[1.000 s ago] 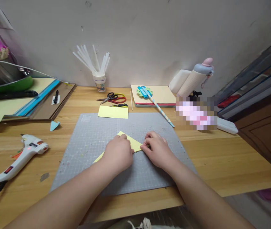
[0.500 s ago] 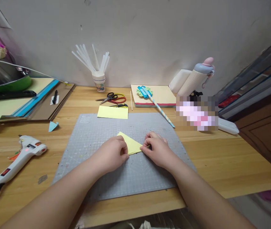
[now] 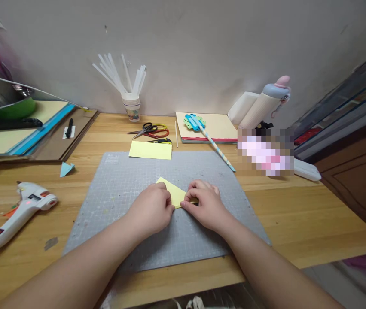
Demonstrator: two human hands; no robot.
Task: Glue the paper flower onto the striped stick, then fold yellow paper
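Observation:
A folded piece of yellow paper (image 3: 175, 194) lies between my hands on the grey cutting mat (image 3: 131, 253). My left hand (image 3: 153, 207) grips its left part, with curled fingers covering that edge. On the other side, my right hand (image 3: 204, 201) pinches the paper's lower right edge between thumb and fingers; a bit of yellow shows under the palm. Another yellow paper rectangle (image 3: 150, 150) rests at the mat's back edge, with a utility knife (image 3: 162, 140) just behind it.
Scissors (image 3: 146, 130) and a paper cup of white glue sticks (image 3: 131, 107) stand at the back. A glue gun (image 3: 25, 214) lies at left, near a blue paper scrap (image 3: 67, 168). A paper flower with a striped stem (image 3: 217, 148) leans over a pad; a bottle (image 3: 262, 105) is behind.
My right hand has slid left along the paper's lower edge, closer to my left hand. The left hand keeps its hold. The view has shifted slightly.

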